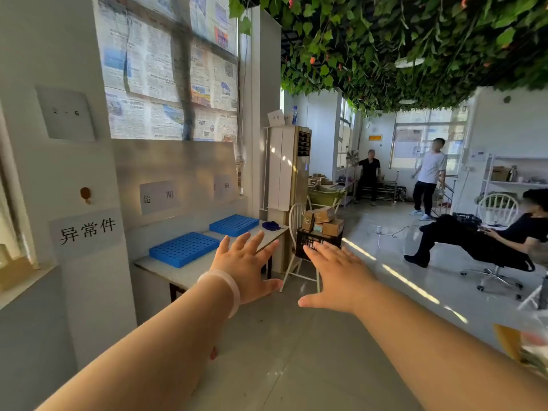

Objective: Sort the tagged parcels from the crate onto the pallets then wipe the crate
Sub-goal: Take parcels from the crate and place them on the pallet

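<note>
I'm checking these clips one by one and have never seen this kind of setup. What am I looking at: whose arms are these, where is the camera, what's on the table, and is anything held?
No machine here: a person wears one wide-angle camera on the head, so this single picture looks forward and down along their own arms. The left hand, with a pale bracelet at its wrist, and the right hand are stretched out with fingers spread; neither holds anything. On the small table by the wall lie two blue pallets, the near pallet and the far pallet, and a dark blue cloth. Beyond it a black crate sits on a white chair, with brown parcels piled in it.
</note>
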